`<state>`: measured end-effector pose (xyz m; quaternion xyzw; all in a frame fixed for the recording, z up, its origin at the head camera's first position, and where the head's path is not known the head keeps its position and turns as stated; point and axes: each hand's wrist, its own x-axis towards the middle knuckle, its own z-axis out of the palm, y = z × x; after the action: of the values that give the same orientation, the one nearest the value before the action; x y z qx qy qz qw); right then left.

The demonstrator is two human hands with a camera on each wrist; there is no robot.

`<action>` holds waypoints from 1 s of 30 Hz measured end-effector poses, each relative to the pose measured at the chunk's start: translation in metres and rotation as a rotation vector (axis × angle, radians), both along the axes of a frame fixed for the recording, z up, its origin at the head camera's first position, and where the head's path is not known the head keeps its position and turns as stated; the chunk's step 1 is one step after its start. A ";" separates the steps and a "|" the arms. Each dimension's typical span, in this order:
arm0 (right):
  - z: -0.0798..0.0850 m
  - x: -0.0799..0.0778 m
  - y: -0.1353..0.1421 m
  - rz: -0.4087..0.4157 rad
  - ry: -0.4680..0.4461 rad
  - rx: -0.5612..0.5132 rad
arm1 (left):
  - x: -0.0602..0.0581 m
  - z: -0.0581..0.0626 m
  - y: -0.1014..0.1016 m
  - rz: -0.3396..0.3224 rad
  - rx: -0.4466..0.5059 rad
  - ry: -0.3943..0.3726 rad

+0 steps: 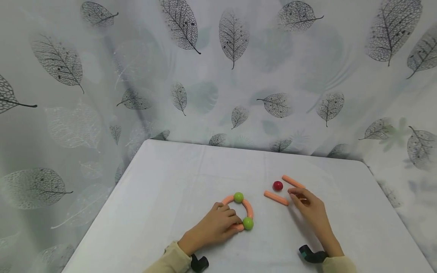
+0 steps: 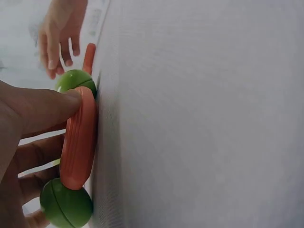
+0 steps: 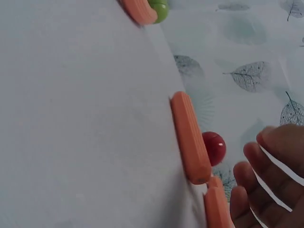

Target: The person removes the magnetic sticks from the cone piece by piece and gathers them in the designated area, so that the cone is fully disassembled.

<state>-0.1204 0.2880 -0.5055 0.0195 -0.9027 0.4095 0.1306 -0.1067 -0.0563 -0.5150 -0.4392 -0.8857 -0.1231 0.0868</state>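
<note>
My left hand (image 1: pixel 218 224) holds a ring of curved orange pieces (image 1: pixel 249 208) joined by green balls (image 1: pixel 247 223) on the white table. In the left wrist view the thumb presses on one curved orange piece (image 2: pixel 79 142), which has a green ball (image 2: pixel 66 203) at its near end and another at its far end. Other fingers reach behind it, and the hand hides part of the ring. My right hand (image 1: pixel 311 210) hovers beside two straight orange sticks (image 1: pixel 276 198) and a red ball (image 1: pixel 278 185). Its fingers (image 3: pixel 259 183) are loosely bent, with nothing between them.
The white table (image 1: pixel 170 182) ends at a back edge, against a curtain (image 1: pixel 218 76) printed with leaves. A dark wrist camera mount (image 1: pixel 312 254) sits on the right wrist, and another (image 1: pixel 199 262) on the left.
</note>
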 end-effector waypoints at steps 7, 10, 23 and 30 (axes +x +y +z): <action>-0.019 -0.001 -0.016 0.214 -0.050 -0.188 | -0.002 -0.002 0.003 0.015 0.037 -0.031; -0.021 -0.002 -0.023 0.273 -0.043 -0.218 | -0.002 -0.003 0.003 0.022 0.082 -0.067; -0.020 0.009 -0.056 0.440 -0.130 -0.191 | 0.002 -0.006 0.007 0.055 0.149 -0.134; -0.026 0.018 -0.079 0.553 -0.175 -0.263 | 0.004 -0.007 0.009 0.045 0.097 -0.142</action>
<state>-0.1024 0.2094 -0.5311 0.2118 -0.8104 0.5427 -0.0625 -0.1029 -0.0478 -0.5224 -0.4044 -0.8923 -0.1950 0.0477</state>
